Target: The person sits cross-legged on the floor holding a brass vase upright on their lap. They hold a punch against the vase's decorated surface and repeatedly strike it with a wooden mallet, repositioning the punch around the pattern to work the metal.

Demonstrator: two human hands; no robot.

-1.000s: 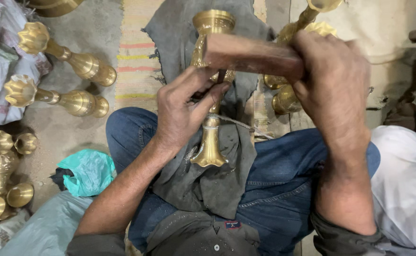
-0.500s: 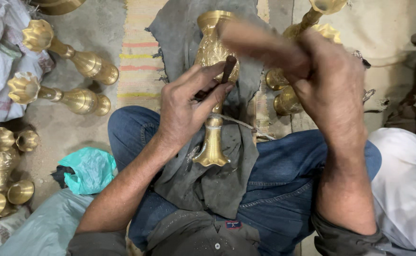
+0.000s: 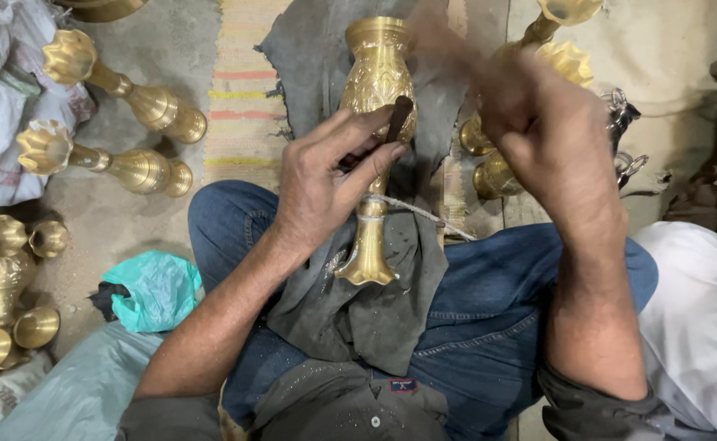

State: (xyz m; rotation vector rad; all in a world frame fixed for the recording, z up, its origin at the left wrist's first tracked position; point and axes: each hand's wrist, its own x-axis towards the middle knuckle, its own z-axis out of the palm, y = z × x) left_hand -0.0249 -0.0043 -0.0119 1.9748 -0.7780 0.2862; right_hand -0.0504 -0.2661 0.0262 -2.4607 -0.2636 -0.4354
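A brass vase (image 3: 376, 90) with an engraved body lies on a dark grey cloth (image 3: 350, 302) across my lap, its flared foot toward me. My left hand (image 3: 326, 175) rests on the vase and pinches a short dark chisel (image 3: 396, 118) against its body. My right hand (image 3: 538, 131) is raised just right of the vase, gripping a wooden mallet (image 3: 440, 41) that is blurred by motion above the chisel. A thin string (image 3: 416, 211) runs around the vase's neck.
Two brass vases (image 3: 126, 98) lie on the floor at upper left, and several more (image 3: 3, 278) stand at the left edge. More brass pieces (image 3: 530, 73) sit behind my right hand. A teal plastic bag (image 3: 150, 286) lies by my left knee. A striped mat (image 3: 244, 90) covers the floor ahead.
The mallet in my right hand has swung from lying over the chisel to a raised, blurred position. My left hand and the chisel stay on the vase.
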